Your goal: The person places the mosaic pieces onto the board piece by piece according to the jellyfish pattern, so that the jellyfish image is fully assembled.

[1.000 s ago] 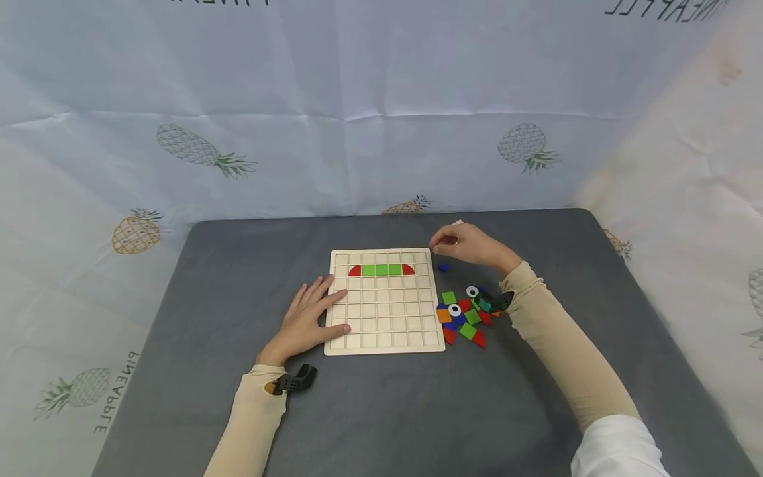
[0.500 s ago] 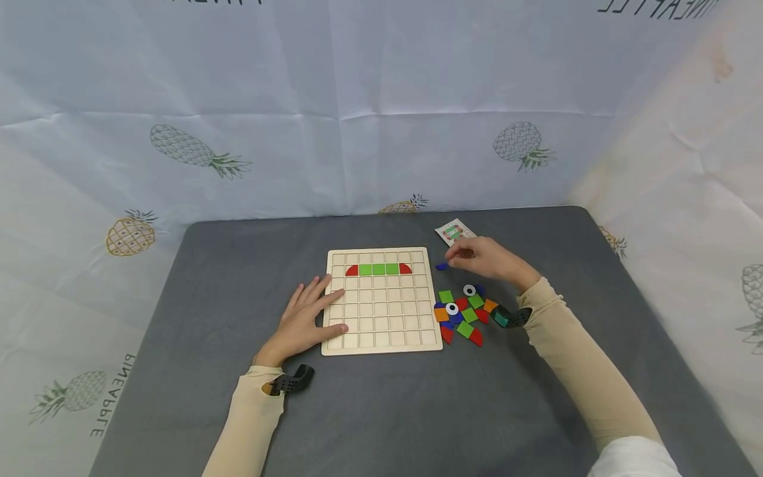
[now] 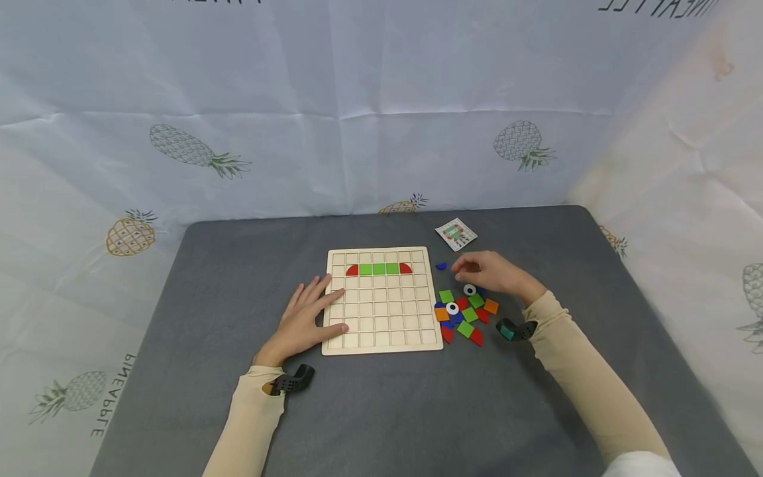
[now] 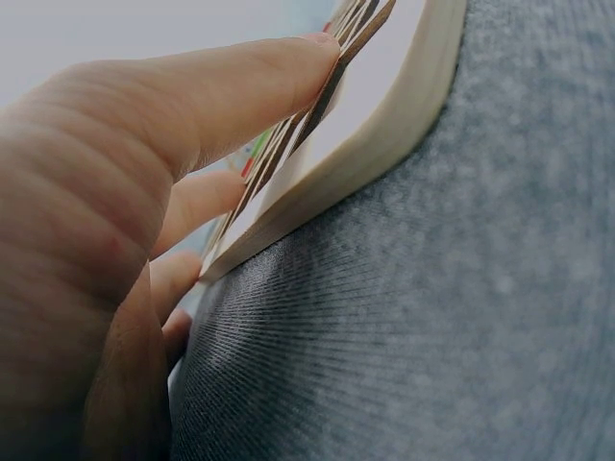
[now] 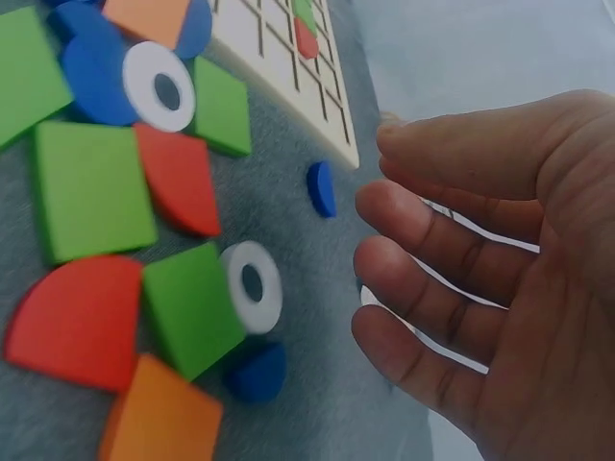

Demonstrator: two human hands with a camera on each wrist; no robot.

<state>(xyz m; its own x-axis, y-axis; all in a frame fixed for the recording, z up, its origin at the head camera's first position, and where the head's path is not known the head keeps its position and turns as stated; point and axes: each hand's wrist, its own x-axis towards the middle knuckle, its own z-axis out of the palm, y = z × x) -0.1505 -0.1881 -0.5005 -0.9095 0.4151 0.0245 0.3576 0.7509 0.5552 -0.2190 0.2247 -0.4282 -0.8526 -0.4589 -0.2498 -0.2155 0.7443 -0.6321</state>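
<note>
Left hand [image 3: 304, 318] lies flat with straight, spread fingers, fingertips [image 4: 288, 72] over the left edge of the pale wooden grid board [image 3: 384, 301], palm on the grey cloth tabletop [image 3: 381, 411]. Right hand [image 3: 491, 273] hovers empty, fingers loosely curled, just right of a small blue half-round piece [image 3: 441, 265] lying alone off the board's right edge, with bare cloth between them. Below this hand sits the loose heap of coloured flat pieces [image 3: 465, 313]; beyond it lies a small printed pattern card [image 3: 456, 234], open cloth to the right.
</note>
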